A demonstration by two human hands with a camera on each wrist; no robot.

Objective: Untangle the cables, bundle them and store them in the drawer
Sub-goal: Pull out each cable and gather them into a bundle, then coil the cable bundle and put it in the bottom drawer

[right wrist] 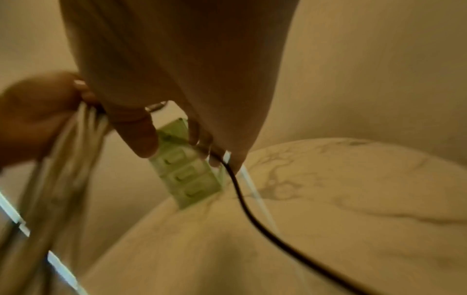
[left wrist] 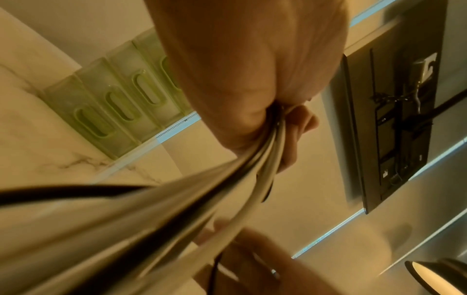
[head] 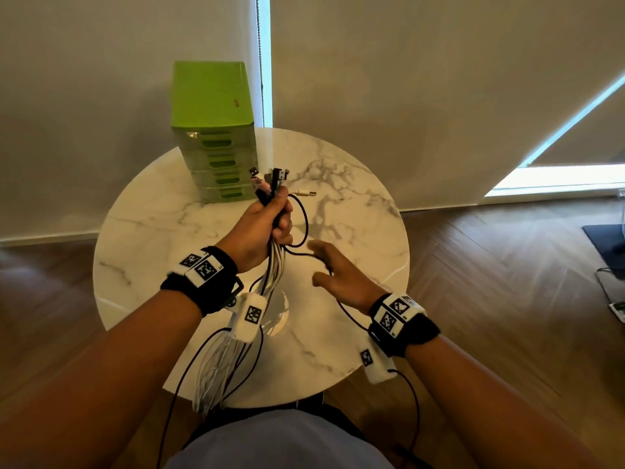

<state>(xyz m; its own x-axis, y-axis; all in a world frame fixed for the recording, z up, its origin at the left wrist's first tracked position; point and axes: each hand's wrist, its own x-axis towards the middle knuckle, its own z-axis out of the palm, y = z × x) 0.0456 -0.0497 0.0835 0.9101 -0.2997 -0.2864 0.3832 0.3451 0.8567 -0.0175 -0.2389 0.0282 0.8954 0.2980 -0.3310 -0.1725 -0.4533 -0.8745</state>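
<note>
— White and black cables (head: 275, 262), one lot: where do you have them?
— Your left hand (head: 262, 228) is clenched around the bundle just below the plugs (head: 270, 181), above the marble table (head: 355, 204); the tails hang past the table's near edge.
— Your right hand (head: 338, 272)?
— Apart from the left, fingers spread. One black cable (right wrist: 242, 199) runs beneath them; whether you grip it, I cannot tell.
— Green drawer unit (head: 216, 137)?
— At the table's far edge, all drawers shut.
— Risks?
— Pull that black loop (head: 301, 225) hard and it may cinch tight. Loosen your left fist and the gathered ends will likely slide out of line.
</note>
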